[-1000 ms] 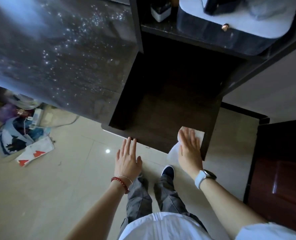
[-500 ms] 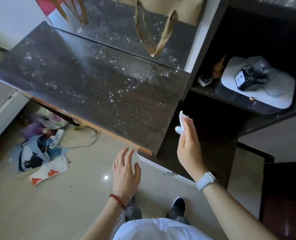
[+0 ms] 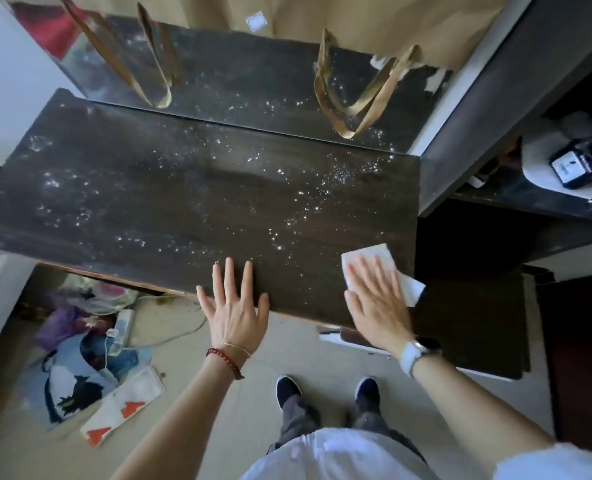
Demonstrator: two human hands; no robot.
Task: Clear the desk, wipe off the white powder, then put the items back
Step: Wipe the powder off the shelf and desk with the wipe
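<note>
No writing can be read anywhere. The dark desk [image 3: 183, 195] runs long from left to right, with white powder [image 3: 298, 216] scattered over it. The right hand [image 3: 377, 299] lies flat, fingers spread open, pressing a white tissue [image 3: 367, 258] on the desk's near right corner. The left hand [image 3: 233, 306] is open, fingers spread, at the desk's near edge.

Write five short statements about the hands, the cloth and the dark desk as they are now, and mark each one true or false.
1. The right hand presses a white folded wipe flat on the dark wooden desk top. True.
2. The left hand grips a spray bottle. False: it is empty, fingers spread at the desk's front edge.
3. White powder specks dot the desk. True.
4. The wipe lies at the desk's left end. False: right end.
5. Brown bag handles hang above the desk's back. True.
</note>
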